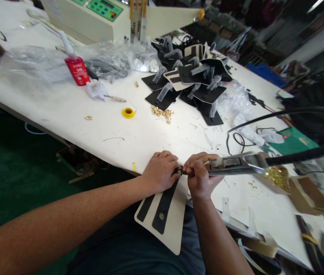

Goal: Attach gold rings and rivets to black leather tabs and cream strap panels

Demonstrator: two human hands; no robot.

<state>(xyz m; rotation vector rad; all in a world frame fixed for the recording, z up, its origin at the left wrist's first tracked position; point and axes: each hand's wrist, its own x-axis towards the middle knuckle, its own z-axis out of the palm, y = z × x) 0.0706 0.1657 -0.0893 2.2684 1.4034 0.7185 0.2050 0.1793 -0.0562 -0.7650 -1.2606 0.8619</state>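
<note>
My left hand [161,172] is closed at the table's front edge, gripping the top of a cream leather panel [176,225]. Two black strips run along this panel, and the longer black strap [162,214] carries a round metal snap. My right hand [203,175] is wrapped around a silver electric screwdriver [239,164] with a black cable trailing right. The screwdriver lies nearly level, its tip pointing left at my left fingertips. A small metal piece shows there, and the exact contact is hidden by my fingers.
Black and cream panels [162,99] are piled at the back, near gold clasps [163,113]. A red glue bottle [77,70], plastic bags [107,61] and a yellow spool [128,112] lie left. Boxes [307,194] with small gold parts stand right; a machine [93,23] stands behind.
</note>
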